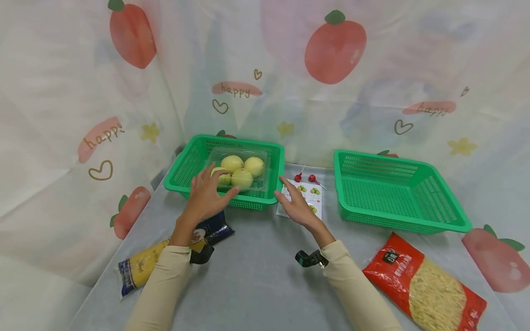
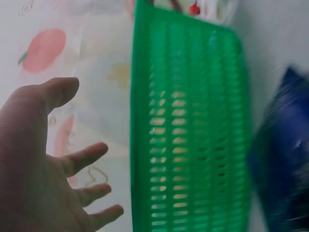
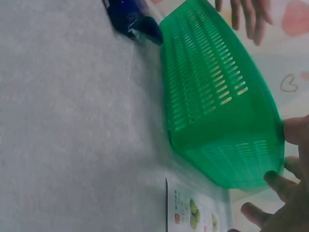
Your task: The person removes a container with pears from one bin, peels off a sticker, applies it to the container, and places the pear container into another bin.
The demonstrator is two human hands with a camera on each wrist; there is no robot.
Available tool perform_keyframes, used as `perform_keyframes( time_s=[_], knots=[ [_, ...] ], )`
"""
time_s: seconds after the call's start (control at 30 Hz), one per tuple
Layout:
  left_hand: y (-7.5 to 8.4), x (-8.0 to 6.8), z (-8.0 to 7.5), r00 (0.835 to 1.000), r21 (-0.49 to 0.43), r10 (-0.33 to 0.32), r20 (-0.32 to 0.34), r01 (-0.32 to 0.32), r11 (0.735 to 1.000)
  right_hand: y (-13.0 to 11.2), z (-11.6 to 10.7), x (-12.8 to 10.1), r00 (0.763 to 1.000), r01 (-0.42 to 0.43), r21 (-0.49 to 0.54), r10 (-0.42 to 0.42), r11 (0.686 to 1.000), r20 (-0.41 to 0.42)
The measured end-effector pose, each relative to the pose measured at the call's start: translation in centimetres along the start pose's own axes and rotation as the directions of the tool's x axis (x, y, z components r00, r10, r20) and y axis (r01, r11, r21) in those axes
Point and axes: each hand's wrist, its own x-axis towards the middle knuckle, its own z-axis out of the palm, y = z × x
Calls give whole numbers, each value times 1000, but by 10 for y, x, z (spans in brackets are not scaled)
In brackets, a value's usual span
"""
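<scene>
A green basket [image 1: 274,184] at the back left holds a clear plastic box [image 1: 265,162] of several round yellow-green fruits [image 1: 242,179]. Over the basket's front side hovers my left hand [image 1: 205,195], fingers spread, near the fruit box and holding nothing. In the left wrist view that left hand [image 2: 43,159] is apart from the basket wall [image 2: 193,125]. My right hand [image 1: 297,207] is at the basket's right end, fingers extended. In the right wrist view its fingers [image 3: 282,186] are at the basket's rim; whether they press on it I cannot tell.
A second green basket [image 1: 397,193] stands at the right. Between the baskets lie a printed fruit card [image 1: 316,195] and two red lollipops [image 1: 298,177]. A red bag of pasta-like pieces [image 1: 434,294] is front right; a yellow bag [image 1: 145,264] and dark blue bag [image 1: 217,227] lie front left.
</scene>
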Motion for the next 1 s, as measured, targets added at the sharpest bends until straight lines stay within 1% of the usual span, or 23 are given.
perform_keyframes(
  time_s=[0.07,0.13,0.17,0.23,0.3,0.33,0.43,0.5,0.53,0.6,0.67,0.73,0.77,0.8,0.83,0.87,0.93,1.0],
  knots=[
    [-4,17,0,1000,-51,-17,17,18,999,3,-3,-5,1000,-14,-30,14,999,2],
    [-10,37,-1,998,-126,-36,42,41,991,4,-7,-9,1000,-21,-60,21,998,-1],
    [-15,47,-1,997,-165,-47,58,56,985,5,-9,-10,1000,-18,-74,18,997,-3],
    [-24,65,-5,991,-233,-76,112,101,967,4,-10,-10,1000,-11,-91,11,996,-1],
    [-34,78,-12,975,-286,-128,179,176,942,3,-10,-8,1000,1,-102,-1,995,2],
    [-38,83,-16,965,-294,-154,212,213,932,3,-9,-5,1000,10,-108,-10,994,6],
    [-52,94,-27,914,-292,-247,322,344,892,-2,-7,2,999,35,-111,-34,993,15],
    [-58,99,-34,875,-297,-302,378,424,855,-6,-7,7,999,50,-111,-48,993,14],
    [-60,104,-34,854,-298,-327,405,461,836,-6,-8,8,999,53,-109,-52,993,8],
    [-62,111,-34,814,-296,-376,442,528,796,-7,-10,10,999,53,-103,-54,993,0],
    [-66,115,-32,771,-273,-421,478,586,763,-6,-11,11,998,55,-102,-55,993,5],
    [-70,119,-27,735,-238,-460,498,626,743,-4,-11,11,999,52,-96,-51,994,19],
    [-71,121,-24,724,-225,-472,503,637,738,-3,-11,10,999,47,-89,-45,995,23],
    [-71,123,-20,717,-214,-480,506,644,735,-2,-11,9,999,39,-85,-37,996,25],
    [-73,123,-19,714,-213,-487,503,649,731,-2,-10,9,999,37,-81,-35,996,29],
    [-74,124,-18,716,-221,-492,495,651,726,-2,-9,9,999,35,-77,-33,996,30],
    [-74,124,-16,730,-248,-496,471,649,719,-3,-9,9,999,31,-69,-29,997,27],
    [-72,125,-14,755,-286,-483,443,630,723,-3,-10,8,1000,23,-67,-22,997,21]
  ],
)
